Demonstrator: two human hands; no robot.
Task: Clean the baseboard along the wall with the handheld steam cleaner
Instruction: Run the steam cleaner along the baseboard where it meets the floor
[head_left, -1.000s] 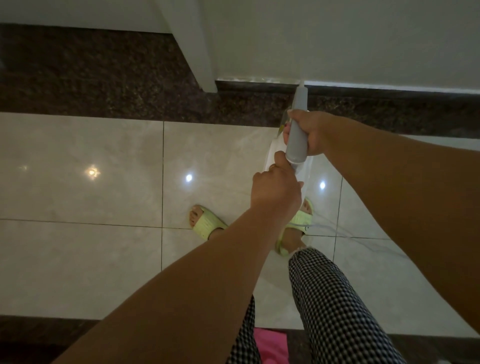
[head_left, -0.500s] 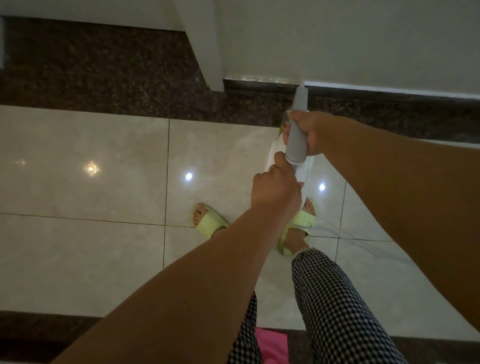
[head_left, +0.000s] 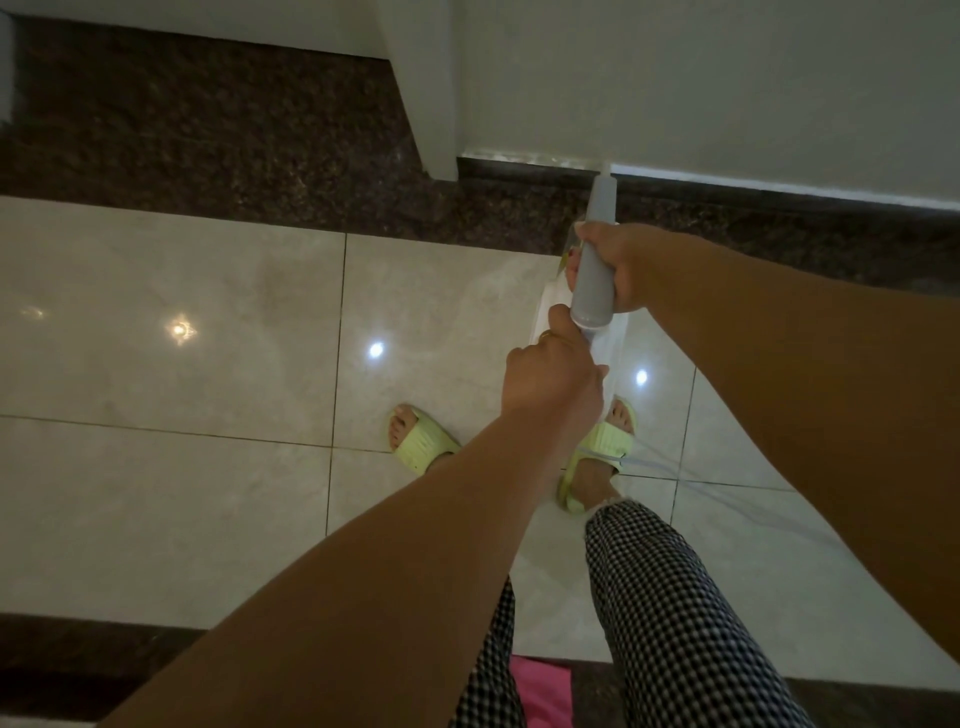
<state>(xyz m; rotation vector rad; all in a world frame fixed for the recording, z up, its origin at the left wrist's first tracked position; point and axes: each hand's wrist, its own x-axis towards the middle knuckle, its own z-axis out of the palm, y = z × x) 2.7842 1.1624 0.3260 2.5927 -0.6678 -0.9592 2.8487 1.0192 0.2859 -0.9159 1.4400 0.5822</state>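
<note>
Steam cleaner: handheld steam cleaner (head_left: 594, 270), grey tubular upper section over a white body that is mostly hidden behind the hands; held upright and leaning away from the person, its narrow far tip at the foot of the wall.
Location: right of centre, above the dark floor border, tip meeting the baseboard (head_left: 779, 195).
Right hand: right hand (head_left: 621, 265) is wrapped around the grey tube, fingers curled round it from the right side.
Left hand: left hand (head_left: 550, 379) is clenched just below the near end of the tube; fingers curled round a part of the unit that cannot be made out.
Baseboard: dark strip along the bottom of the wall (head_left: 727, 88), with a pale glossy top edge running right from the corner.
Wall: plain off-white; a white corner post (head_left: 426, 88) projects at centre far.
Floor: glossy cream tiles (head_left: 171, 338) with thin grout lines and three light reflections; speckled dark brown stone border (head_left: 208, 135) at far side, another dark band at near edge.
Cord: thin pale cord (head_left: 660, 467) trails across the tiles to the right of the feet.
Person: checked trousers (head_left: 675, 623), light green slippers (head_left: 421, 444), pink fabric (head_left: 543, 693) at near edge.
</note>
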